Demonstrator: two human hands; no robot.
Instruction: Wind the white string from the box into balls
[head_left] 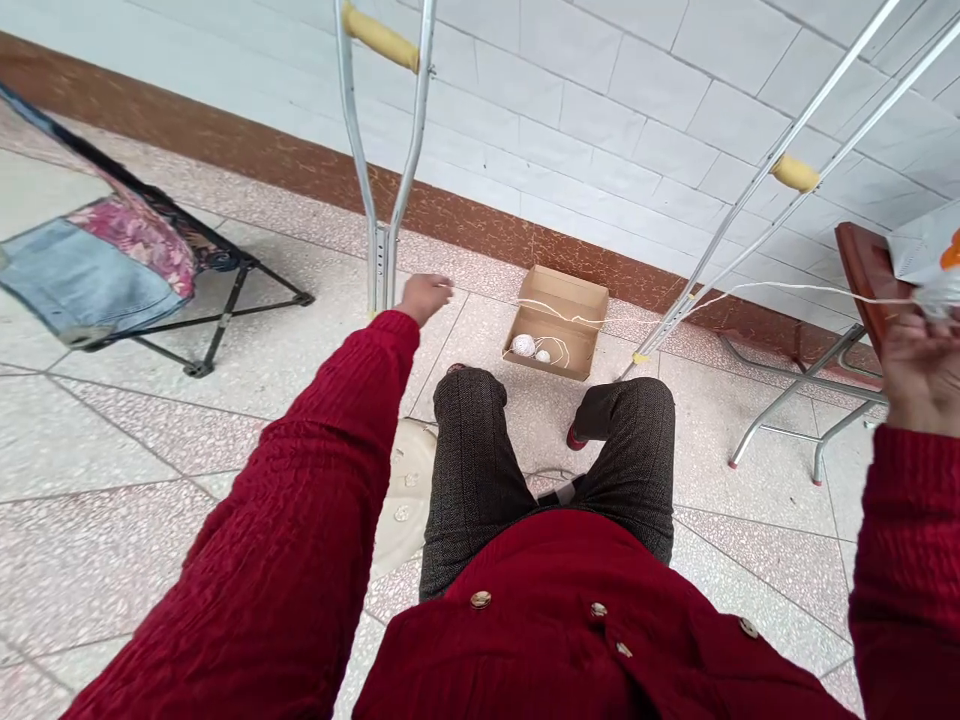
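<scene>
Pale tiled wall [600, 110] and brown skirting [480, 225] behind the cardboard box [570, 290], speckled floor [750, 410] under it. Over the open box, white string [795, 286], with its long axis sideways: from about the left edge of the box, across it, then far out to the right, slightly wavy. Inside the box, along the near side, one larger ball [523, 345] and, just beside, one smaller ball [542, 356], with loose loops of string around.

Left of the box and near to it, left hand [426, 298], the nearer of the two, with fingers curled; cannot tell if anything is pinched there. Well apart on the right of the box, right hand [926, 370], with fingertips together at the string, seemingly clamped on it, close to some whitish see-through thing [941, 298]. From this grip, string lying leftward, back to the box.

Farther out, left of the box, one crutch [381, 240], then folding chair [112, 265]. Right of the box, another crutch [795, 173], with string across its lower part, then red-brown seat [859, 270] with white bag [922, 240].
</scene>
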